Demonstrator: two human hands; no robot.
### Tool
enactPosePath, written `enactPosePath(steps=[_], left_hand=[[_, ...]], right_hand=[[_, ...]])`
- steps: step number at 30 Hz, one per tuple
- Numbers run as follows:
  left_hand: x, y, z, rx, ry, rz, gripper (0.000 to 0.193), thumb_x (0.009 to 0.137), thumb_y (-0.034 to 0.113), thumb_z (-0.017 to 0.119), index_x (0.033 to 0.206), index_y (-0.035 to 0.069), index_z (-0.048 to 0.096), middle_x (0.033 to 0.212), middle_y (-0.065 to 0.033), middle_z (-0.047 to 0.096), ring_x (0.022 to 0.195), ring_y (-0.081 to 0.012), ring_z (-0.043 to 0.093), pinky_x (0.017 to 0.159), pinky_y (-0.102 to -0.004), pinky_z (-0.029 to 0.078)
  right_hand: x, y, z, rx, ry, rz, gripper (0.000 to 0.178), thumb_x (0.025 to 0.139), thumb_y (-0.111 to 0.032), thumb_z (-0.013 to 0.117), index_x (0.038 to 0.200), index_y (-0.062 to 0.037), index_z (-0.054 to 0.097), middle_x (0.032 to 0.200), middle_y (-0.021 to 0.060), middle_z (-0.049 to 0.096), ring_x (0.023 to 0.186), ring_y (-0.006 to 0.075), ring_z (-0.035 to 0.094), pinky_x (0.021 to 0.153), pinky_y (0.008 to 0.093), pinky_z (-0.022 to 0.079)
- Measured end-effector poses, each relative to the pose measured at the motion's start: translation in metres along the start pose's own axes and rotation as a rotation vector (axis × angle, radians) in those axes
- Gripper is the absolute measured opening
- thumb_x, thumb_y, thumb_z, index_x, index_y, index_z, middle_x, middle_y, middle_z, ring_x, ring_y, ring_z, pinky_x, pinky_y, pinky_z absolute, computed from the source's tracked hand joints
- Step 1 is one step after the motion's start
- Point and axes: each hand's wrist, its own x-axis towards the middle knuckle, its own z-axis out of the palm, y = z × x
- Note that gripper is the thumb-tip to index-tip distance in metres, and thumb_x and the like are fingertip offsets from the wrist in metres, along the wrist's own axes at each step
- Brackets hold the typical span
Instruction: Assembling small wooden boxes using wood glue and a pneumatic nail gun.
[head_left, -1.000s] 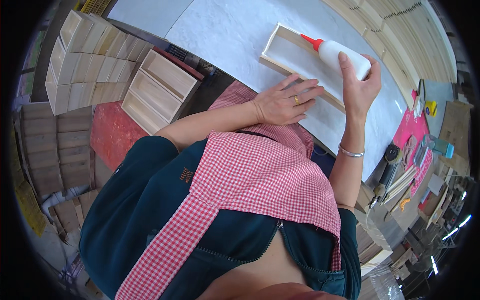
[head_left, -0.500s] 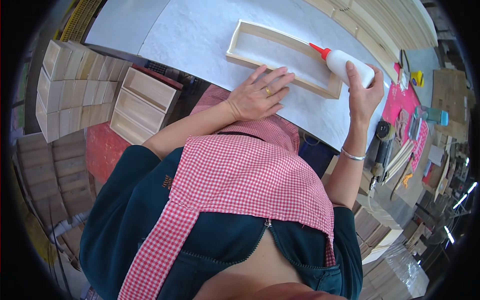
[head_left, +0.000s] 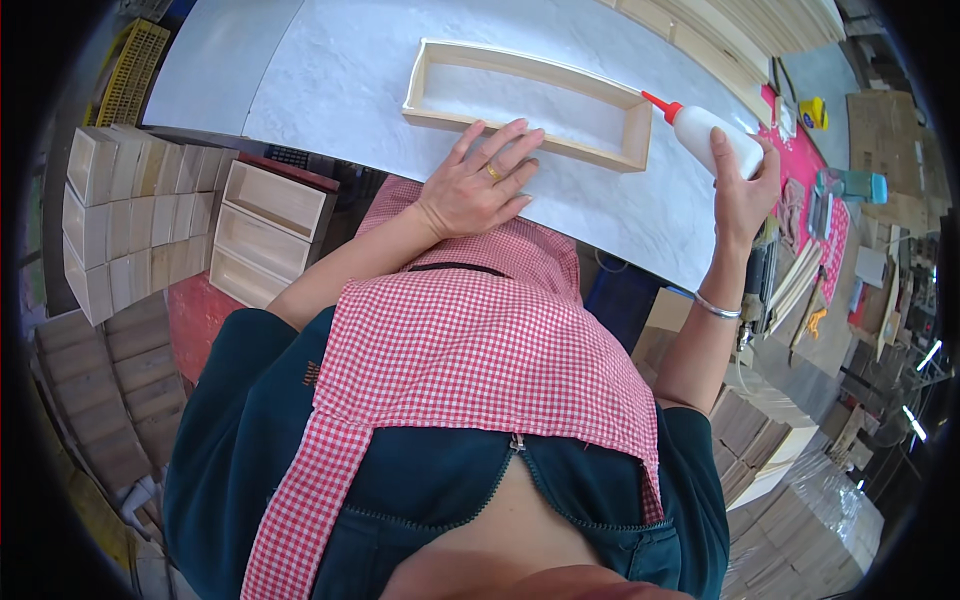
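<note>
I see the white bottle [head_left: 697, 130] slanting, red conical nozzle [head_left: 662, 105] pointing up-left at the far right corner of a rectangular bare-wood frame [head_left: 600, 156]. Frame's long axis runs left-right on the marbled surface [head_left: 340, 100]. Right hand [head_left: 745, 188]: fingers gripping bottle, partly hiding its base. Left hand [head_left: 478, 192]: fingers spread at near side. Can't tell nozzle contact.

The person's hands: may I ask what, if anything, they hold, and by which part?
The right hand grips the white cylindrical plastic bottle near its base; the left hand apparently grips nothing.
</note>
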Motion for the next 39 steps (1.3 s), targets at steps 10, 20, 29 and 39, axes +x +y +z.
enactPosePath(steps=[10,20,29,39], left_hand=[[-0.001,0.000,0.004,-0.007,0.019,0.007,0.037,0.087,0.032,0.069,0.119,0.012,0.068,0.158,-0.0070,0.042,0.150,-0.0256,0.032,0.126,-0.0490,0.012],[0.001,-0.001,0.002,-0.003,0.024,0.011,0.036,0.088,0.032,0.068,0.118,0.013,0.067,0.158,-0.0064,0.042,0.150,-0.0251,0.032,0.126,-0.0490,0.013],[-0.006,-0.007,0.007,0.037,0.138,0.078,0.035,0.089,0.034,0.066,0.117,0.012,0.064,0.154,-0.0074,0.046,0.143,-0.0234,0.039,0.123,-0.0452,0.023],[-0.008,-0.007,0.006,-0.036,0.120,0.121,0.034,0.091,0.035,0.063,0.114,0.010,0.062,0.123,-0.0070,0.060,0.114,-0.0239,0.056,0.102,-0.0372,0.042]], right_hand=[[-0.009,-0.008,-0.018,-0.008,0.001,0.071,0.055,0.081,-0.039,0.086,0.112,0.0004,0.064,0.097,0.0166,0.068,0.083,0.0261,0.066,0.069,0.0337,0.056],[-0.038,-0.019,-0.053,-0.017,-0.100,0.098,0.047,0.081,-0.032,0.086,0.109,-0.0004,0.064,0.092,0.0144,0.066,0.080,0.0228,0.063,0.069,0.0333,0.056],[-0.064,-0.065,-0.011,0.214,-0.246,0.194,0.043,0.084,-0.029,0.082,0.113,-0.0023,0.063,0.095,0.0119,0.065,0.077,0.0199,0.061,0.060,0.0286,0.052],[-0.091,-0.128,0.106,0.442,-0.377,-0.044,0.041,0.084,-0.021,0.082,0.112,-0.0011,0.059,0.093,0.0120,0.065,0.075,0.0199,0.062,0.065,0.0301,0.054]])
